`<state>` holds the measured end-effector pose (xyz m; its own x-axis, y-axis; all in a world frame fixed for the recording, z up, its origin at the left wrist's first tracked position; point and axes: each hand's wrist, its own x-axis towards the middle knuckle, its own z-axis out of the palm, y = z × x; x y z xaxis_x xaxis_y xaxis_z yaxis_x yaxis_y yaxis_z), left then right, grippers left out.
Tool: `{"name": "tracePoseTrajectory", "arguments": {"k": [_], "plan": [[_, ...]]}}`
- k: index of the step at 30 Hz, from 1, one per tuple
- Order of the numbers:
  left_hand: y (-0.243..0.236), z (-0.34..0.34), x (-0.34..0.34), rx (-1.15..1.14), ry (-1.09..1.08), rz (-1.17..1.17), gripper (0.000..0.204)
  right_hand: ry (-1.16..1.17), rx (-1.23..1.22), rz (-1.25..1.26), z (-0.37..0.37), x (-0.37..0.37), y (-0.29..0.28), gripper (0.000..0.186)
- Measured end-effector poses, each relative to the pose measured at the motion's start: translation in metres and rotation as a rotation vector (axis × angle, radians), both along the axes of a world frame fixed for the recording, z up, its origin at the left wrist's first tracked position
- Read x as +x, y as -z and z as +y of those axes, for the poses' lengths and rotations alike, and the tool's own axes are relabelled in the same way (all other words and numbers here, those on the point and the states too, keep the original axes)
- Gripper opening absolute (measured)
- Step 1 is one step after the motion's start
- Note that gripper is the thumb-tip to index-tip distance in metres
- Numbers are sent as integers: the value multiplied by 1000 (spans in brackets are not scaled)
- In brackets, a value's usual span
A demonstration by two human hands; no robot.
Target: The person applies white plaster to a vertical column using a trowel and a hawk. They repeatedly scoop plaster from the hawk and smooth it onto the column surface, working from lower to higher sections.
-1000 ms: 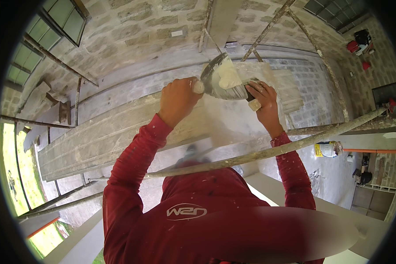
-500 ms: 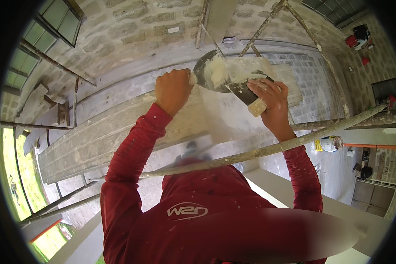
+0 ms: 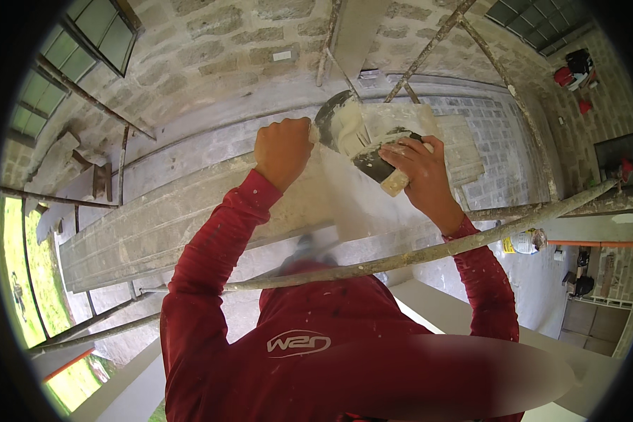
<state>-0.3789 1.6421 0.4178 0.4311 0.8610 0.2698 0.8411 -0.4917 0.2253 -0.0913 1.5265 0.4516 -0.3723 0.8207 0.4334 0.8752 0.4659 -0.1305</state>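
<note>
My left hand (image 3: pixel 283 151) is closed in a fist at the edge of a dark, round-edged pan-like tool (image 3: pixel 323 114), gripping what looks like its short handle. Cream-coloured plaster (image 3: pixel 349 128) lies on that tool, with streaks scored across it. My right hand (image 3: pixel 420 169) wraps its fingers over a black, wide-bladed scraper (image 3: pixel 373 166), which has a pale block-like end (image 3: pixel 395 183). The scraper's far edge meets the plaster, and more plaster is smeared along the blade. Both tools are held up in front of my chest.
A plaster-spotted scaffold pole (image 3: pixel 401 258) crosses close in front of my body. Long planks (image 3: pixel 169 218) stretch below on the left. Diagonal scaffold bars (image 3: pixel 429 53) stand ahead near a stone block wall (image 3: pixel 225 42). A labelled bucket (image 3: pixel 524 241) is lower right.
My right hand and the scraper have shifted left and slightly toward me, and streaks now mark the plaster. My left hand has moved slightly right and nearer.
</note>
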Motion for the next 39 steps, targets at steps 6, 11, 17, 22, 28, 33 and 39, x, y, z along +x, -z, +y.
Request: {"name": "tracePoseTrajectory", "arguments": {"k": [6, 11, 17, 22, 28, 33, 39], "plan": [[1, 2, 3, 27, 48, -1, 11, 71, -7, -91, 7, -1, 0, 49], [0, 2, 2, -18, 3, 27, 16, 0, 0, 25, 11, 7, -10, 58], [-1, 3, 14, -61, 101, 60, 22, -17, -25, -38, 35, 5, 5, 63], [9, 8, 2, -7, -18, 106, 15, -143, -193, -227, 6, 10, 10, 52], [5, 17, 3, -113, -42, -16, 17, -31, -110, 413, -4, 4, 7, 61], [-8, -6, 19, -185, 12, -180, 25, 79, 40, 188, 8, 7, 40, 66], [-27, -7, 6, -107, 69, -132, 23, 135, 40, 271, 18, 54, 18, 69]]}}
